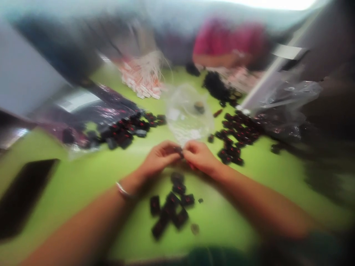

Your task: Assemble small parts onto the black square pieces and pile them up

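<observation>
My left hand (161, 158) and my right hand (200, 157) meet over the middle of the green table. Between their fingertips is a small dark piece (179, 151), too blurred and covered to name more closely. Both hands are closed in a pinch around it. Just beyond them lies a clear plastic bag (188, 114) with small whitish pieces inside. On the near side, several black blocks with red marks (169, 207) are loosely heaped on the table.
More black blocks lie in a left pile (124, 129) and a right pile (240, 127). Farther back are white-and-pink connectors with pale wires (146, 81). Plastic bags (288, 99) stand at the right. Across the table a person in a magenta top (219, 40) is at work.
</observation>
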`<state>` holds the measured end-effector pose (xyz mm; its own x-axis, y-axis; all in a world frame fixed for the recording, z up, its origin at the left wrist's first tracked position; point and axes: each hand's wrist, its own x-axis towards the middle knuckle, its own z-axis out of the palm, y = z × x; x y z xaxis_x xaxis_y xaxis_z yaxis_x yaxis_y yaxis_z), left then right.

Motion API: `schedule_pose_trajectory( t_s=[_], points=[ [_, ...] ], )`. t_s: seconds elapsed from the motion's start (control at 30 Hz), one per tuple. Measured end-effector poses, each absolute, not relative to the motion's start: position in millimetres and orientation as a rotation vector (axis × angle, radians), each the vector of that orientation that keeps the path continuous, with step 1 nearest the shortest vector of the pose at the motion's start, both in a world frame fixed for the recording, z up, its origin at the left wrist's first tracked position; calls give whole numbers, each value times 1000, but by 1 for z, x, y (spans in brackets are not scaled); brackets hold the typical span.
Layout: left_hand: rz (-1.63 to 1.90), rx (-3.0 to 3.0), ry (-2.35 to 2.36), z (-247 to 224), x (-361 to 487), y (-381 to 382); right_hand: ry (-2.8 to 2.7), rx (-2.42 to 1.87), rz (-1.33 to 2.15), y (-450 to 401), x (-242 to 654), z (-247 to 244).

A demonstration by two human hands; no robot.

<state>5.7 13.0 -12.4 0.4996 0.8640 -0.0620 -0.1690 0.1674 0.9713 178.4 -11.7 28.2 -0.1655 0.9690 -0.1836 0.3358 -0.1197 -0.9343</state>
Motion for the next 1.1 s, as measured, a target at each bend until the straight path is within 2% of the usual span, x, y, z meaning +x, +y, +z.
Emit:
schedule_pose_trajectory(
  t_s=[0.2,0.47,0.77,0.93,1.1],
  points=[
    [872,1281,795,-12,8,9,-1692,-1474,991,-8,177,22],
    [805,1089,695,-9,6,13,-1358,-1363,1470,-14,178,32],
    [823,1205,746,-11,6,11,-1458,-1485,1370,-13,178,30],
    [805,1303,781,-11,5,10,-1641,-1502,1107,-12,177,25],
    [804,1136,717,-10,3,12,-1572,-1440,1327,-10,185,34]
  ],
)
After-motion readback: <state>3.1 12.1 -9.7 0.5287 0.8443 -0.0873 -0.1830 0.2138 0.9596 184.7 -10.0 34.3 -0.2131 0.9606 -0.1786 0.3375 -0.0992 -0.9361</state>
